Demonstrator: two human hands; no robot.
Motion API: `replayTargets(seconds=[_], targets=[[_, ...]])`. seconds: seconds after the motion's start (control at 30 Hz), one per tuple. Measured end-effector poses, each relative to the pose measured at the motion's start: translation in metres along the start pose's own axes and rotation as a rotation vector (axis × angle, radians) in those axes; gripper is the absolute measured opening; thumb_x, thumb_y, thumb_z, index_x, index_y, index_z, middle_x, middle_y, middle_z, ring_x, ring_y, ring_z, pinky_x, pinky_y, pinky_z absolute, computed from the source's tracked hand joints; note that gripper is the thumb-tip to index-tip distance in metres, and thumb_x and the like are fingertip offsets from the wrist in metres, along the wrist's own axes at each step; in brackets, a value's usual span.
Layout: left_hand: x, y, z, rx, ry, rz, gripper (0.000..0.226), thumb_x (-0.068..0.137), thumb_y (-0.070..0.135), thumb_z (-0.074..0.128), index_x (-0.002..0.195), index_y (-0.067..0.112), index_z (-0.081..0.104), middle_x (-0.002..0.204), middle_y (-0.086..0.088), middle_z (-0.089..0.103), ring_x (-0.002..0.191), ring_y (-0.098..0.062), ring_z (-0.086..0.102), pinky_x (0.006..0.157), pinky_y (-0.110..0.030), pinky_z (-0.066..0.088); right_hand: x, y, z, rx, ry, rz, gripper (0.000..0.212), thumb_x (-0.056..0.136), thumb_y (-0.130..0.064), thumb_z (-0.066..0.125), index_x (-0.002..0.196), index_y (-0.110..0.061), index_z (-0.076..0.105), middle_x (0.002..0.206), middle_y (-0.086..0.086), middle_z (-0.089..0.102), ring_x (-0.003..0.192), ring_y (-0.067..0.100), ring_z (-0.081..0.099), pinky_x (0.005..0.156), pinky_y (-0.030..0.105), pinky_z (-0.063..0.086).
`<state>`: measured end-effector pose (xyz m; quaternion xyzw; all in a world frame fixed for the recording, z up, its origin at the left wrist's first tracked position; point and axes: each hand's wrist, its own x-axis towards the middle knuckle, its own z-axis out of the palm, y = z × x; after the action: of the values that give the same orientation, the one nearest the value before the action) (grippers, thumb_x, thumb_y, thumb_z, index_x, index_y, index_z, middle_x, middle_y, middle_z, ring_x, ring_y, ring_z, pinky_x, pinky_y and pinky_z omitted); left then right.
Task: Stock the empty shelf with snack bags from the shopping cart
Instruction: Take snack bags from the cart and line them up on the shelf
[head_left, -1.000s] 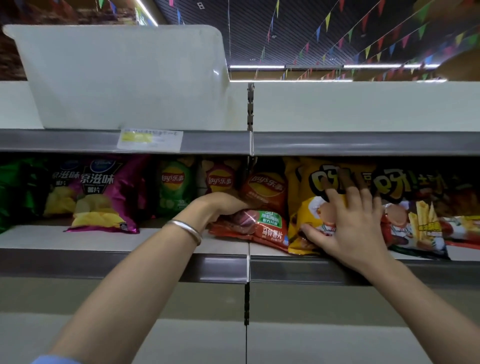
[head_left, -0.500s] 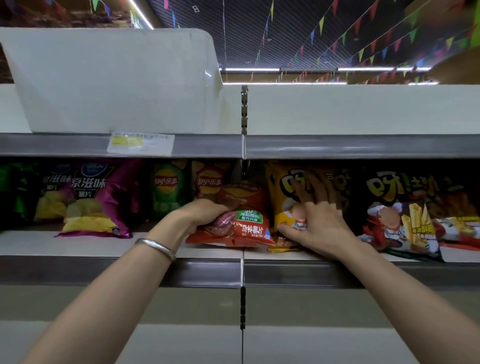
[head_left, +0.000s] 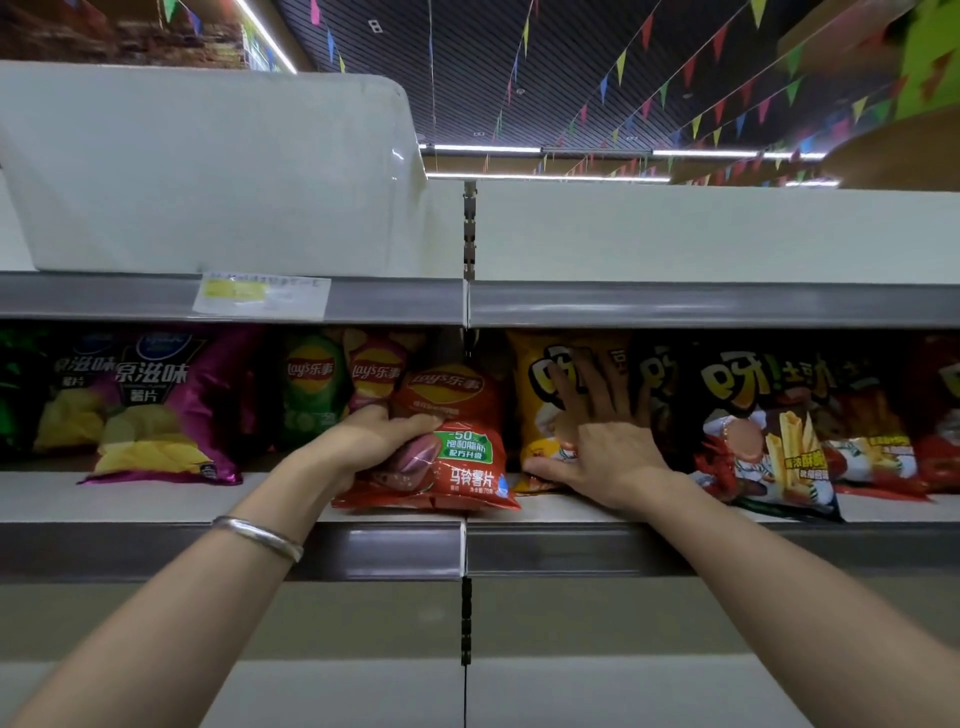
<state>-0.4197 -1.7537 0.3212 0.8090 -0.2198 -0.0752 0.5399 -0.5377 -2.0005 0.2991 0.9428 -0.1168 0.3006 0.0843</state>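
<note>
Left hand (head_left: 371, 441) grips red chip bag (head_left: 457, 441) at shelf (head_left: 571, 514) front edge. Right hand (head_left: 608, 441), fingers straight, presses flat on yellow bag (head_left: 535, 410).

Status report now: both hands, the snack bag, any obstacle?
Left hand grips red Lay's chip bag on shelf edge. Right hand presses flat on yellow snack bag. Nothing blocking.
</note>
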Motion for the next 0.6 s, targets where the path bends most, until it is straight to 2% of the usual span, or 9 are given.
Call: replayTargets(seconds=[0.07, 0.1, 0.13, 0.17, 0.23, 0.33, 0.47, 0.5, 0.6], targets=[[-0.004, 0.0, -0.005, -0.033, -0.012, 0.004, 0.088, 0.06, 0.062, 0.083, 0.126, 0.01, 0.056, 0.108, -0.011, 0.072, 0.092, -0.028, 0.072, 0.092, -0.044, 0.056, -0.002, -0.002, -0.006, 0.033, -0.057, 0.06, 0.095, 0.074, -0.087, 0.047, 0.149, -0.031, 0.03, 0.159, 0.0, 0.023, 0.15, 0.028, 0.016, 0.116, 0.048, 0.025], [-0.005, 0.0, -0.006, -0.053, -0.016, 0.006, 0.099, 0.049, 0.066, 0.083, 0.126, 0.01, 0.055, 0.109, -0.011, 0.072, 0.093, -0.028, 0.072, 0.092, -0.045, 0.057, -0.004, -0.002, -0.01, 0.047, -0.092, 0.101, 0.077, 0.073, -0.088, 0.048, 0.117, -0.026, 0.057, 0.128, 0.001, 0.055, 0.13, 0.027, 0.047, 0.097, 0.038, 0.043], [-0.006, -0.001, -0.006, -0.068, -0.019, 0.003, 0.106, 0.042, 0.068, 0.083, 0.125, 0.009, 0.054, 0.11, -0.012, 0.071, 0.093, -0.029, 0.073, 0.091, -0.045, 0.057, -0.005, -0.003, -0.014, 0.049, -0.101, 0.134, 0.067, 0.072, -0.089, 0.047, 0.087, -0.024, 0.059, 0.096, -0.001, 0.062, 0.102, 0.023, 0.061, 0.077, 0.034, 0.045], [-0.006, -0.002, -0.006, -0.089, -0.027, 0.006, 0.107, 0.042, 0.068, 0.084, 0.125, 0.008, 0.053, 0.11, -0.012, 0.072, 0.093, -0.029, 0.073, 0.091, -0.045, 0.057, -0.007, -0.005, -0.016, 0.036, -0.093, 0.143, 0.067, 0.071, -0.09, 0.047, 0.077, -0.023, 0.056, 0.083, -0.002, 0.061, 0.086, 0.021, 0.06, 0.068, 0.032, 0.043], [-0.009, -0.005, -0.004, -0.143, -0.043, 0.018, 0.102, 0.051, 0.064, 0.087, 0.127, 0.005, 0.053, 0.108, -0.012, 0.073, 0.092, -0.028, 0.073, 0.09, -0.044, 0.058, -0.008, -0.006, -0.018, -0.021, -0.094, 0.139, 0.073, 0.07, -0.092, 0.045, 0.086, -0.023, 0.064, 0.09, 0.0, 0.067, 0.085, 0.022, 0.062, 0.067, 0.032, 0.044], [-0.012, -0.011, 0.001, -0.174, -0.02, 0.039, 0.11, 0.036, 0.072, 0.086, 0.123, 0.009, 0.06, 0.108, -0.01, 0.074, 0.094, -0.028, 0.073, 0.092, -0.046, 0.057, -0.013, -0.011, -0.024, -0.078, -0.098, 0.169, 0.076, 0.07, -0.091, 0.045, 0.1, -0.024, 0.063, 0.108, 0.005, 0.068, 0.099, 0.026, 0.063, 0.073, 0.034, 0.044], [-0.015, -0.014, 0.004, -0.17, 0.004, 0.057, 0.106, 0.031, 0.082, 0.079, 0.112, 0.016, 0.06, 0.11, -0.008, 0.072, 0.098, -0.027, 0.072, 0.094, -0.046, 0.055, -0.028, -0.033, -0.023, 0.11, 0.504, -0.016, 0.071, 0.083, -0.074, 0.039, 0.116, -0.013, 0.055, 0.111, 0.019, 0.051, 0.097, 0.036, 0.05, 0.08, 0.045, 0.045], [-0.016, -0.013, 0.005, -0.174, -0.011, 0.048, 0.102, 0.036, 0.081, 0.077, 0.113, 0.017, 0.059, 0.111, -0.008, 0.072, 0.098, -0.026, 0.071, 0.094, -0.045, 0.056, -0.031, -0.045, -0.028, 0.24, 0.486, -0.041, 0.07, 0.088, -0.07, 0.037, 0.127, -0.014, 0.051, 0.116, 0.018, 0.051, 0.102, 0.035, 0.05, 0.082, 0.043, 0.045], [-0.019, -0.012, 0.012, -0.125, -0.005, 0.039, 0.086, 0.059, 0.076, 0.072, 0.118, 0.016, 0.058, 0.115, -0.006, 0.069, 0.101, -0.022, 0.069, 0.096, -0.042, 0.054, -0.027, -0.077, -0.045, 0.559, -0.044, 0.063, 0.081, 0.083, -0.08, 0.035, 0.145, -0.028, 0.036, 0.128, 0.003, 0.058, 0.111, 0.021, 0.058, 0.085, 0.029, 0.043]])
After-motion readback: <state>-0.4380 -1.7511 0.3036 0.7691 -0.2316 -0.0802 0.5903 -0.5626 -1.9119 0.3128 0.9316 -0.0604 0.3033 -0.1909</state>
